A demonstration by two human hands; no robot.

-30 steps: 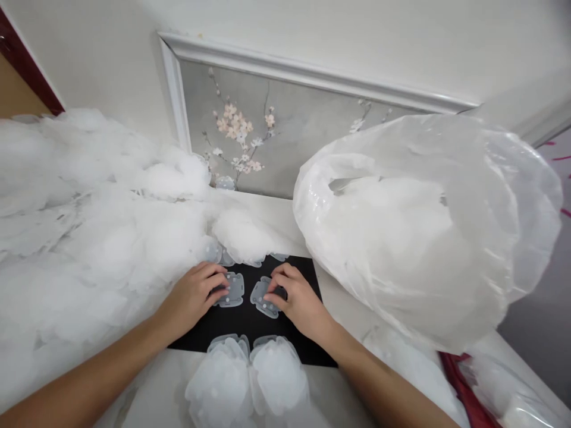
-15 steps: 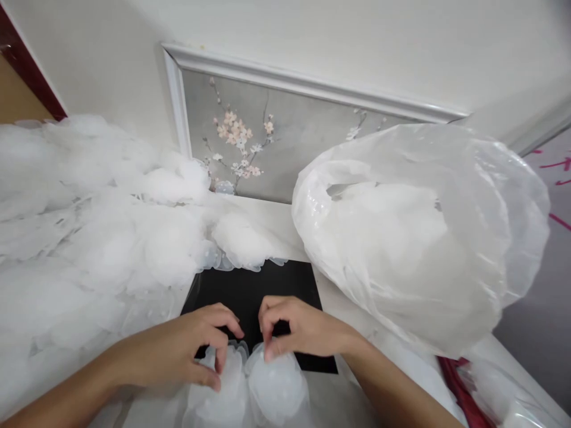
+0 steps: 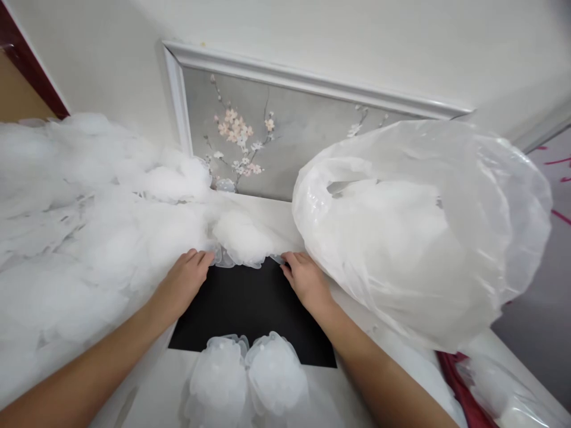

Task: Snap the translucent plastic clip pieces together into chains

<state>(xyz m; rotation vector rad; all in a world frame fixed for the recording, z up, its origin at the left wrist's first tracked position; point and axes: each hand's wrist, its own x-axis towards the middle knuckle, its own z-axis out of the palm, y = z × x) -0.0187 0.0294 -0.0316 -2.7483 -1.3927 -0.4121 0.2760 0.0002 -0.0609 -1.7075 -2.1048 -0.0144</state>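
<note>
Beyond a black sheet lies a fluffy white gauze piece with a sheer, scalloped edge. My left hand is closed at the left end of that edge, fingertips pressed together on it. Opposite, my right hand pinches the sheer edge at its right end. Both hands rest by the far side of the black sheet. Nearer to me, two rounded white gauze puffs with ruffled, petal-like edges lie side by side, partly over the sheet's near edge; neither hand touches them.
A large heap of white gauze pieces covers the left side. To the right stands a wide-mouthed clear plastic bag with white fluffy material inside. A framed blossom picture is behind. Red cloth and clear plastic lie at lower right.
Both hands have left the two near puffs and reached forward to the far gauze piece, spreading apart to its two sides. The puffs stay behind, and more of the black sheet shows.
</note>
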